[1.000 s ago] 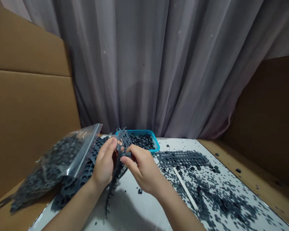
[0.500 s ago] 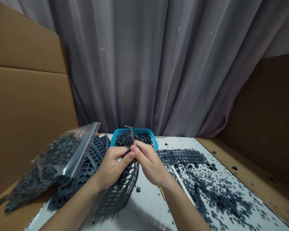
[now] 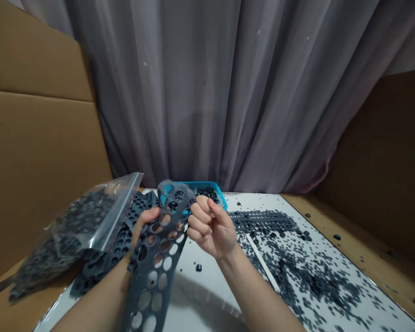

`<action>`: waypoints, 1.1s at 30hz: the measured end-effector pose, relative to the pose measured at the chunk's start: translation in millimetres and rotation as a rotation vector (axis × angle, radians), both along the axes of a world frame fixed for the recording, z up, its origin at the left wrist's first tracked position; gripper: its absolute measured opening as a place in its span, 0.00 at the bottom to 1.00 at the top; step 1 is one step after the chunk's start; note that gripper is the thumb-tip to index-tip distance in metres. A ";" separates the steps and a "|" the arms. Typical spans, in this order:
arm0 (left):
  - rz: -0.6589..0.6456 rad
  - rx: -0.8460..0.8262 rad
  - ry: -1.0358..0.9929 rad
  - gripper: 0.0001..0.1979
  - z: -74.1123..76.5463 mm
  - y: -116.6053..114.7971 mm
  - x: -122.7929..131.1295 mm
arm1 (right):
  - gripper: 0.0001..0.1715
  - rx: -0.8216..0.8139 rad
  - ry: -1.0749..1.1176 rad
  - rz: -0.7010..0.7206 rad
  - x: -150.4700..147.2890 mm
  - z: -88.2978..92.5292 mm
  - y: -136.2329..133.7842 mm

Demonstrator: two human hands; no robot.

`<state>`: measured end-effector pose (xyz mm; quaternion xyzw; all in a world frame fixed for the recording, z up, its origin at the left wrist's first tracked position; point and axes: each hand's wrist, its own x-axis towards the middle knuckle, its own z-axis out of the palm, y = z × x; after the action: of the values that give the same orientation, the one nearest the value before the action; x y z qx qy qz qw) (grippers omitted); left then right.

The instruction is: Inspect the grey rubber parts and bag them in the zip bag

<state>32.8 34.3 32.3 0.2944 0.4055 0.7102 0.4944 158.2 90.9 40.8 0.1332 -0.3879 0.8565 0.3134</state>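
My left hand [image 3: 145, 226] is shut on a long dark grey perforated rubber strip [image 3: 155, 263], which stands up in front of it and partly hides the fingers. Many round holes run along the strip, and a few still hold dark rings near its top. My right hand [image 3: 210, 226] is right next to the strip's upper edge, with its fingers curled and pinched together. Whatever lies between those fingertips is hidden.
A blue plastic basket [image 3: 212, 196] of dark rings stands behind my hands. To the left lie a clear zip bag [image 3: 90, 226] of dark pieces and stacked perforated sheets [image 3: 107, 253]. Many rings are scattered across the white table top [image 3: 207, 295], around a white rod [image 3: 263, 263].
The strip has risen and now faces me flat, covering more of the basket. My right hand has moved right, off the strip's middle, and its fingers have curled closed.
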 end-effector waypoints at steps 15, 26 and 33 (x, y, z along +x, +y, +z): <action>0.043 0.105 0.215 0.25 11.4 8.6 5.2 | 0.21 0.289 -0.270 -0.294 28.8 16.1 11.9; 0.182 0.068 0.319 0.21 7.6 12.0 1.6 | 0.19 0.337 -0.440 -0.297 26.6 8.3 21.9; 0.217 0.211 0.910 0.22 3.6 9.8 5.7 | 0.15 0.980 -0.781 -0.844 19.3 15.1 -3.1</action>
<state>38.5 44.1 35.9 0.5800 0.5348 0.5940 0.1572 177.5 87.8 55.9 -0.2155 -0.8255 0.3781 0.3594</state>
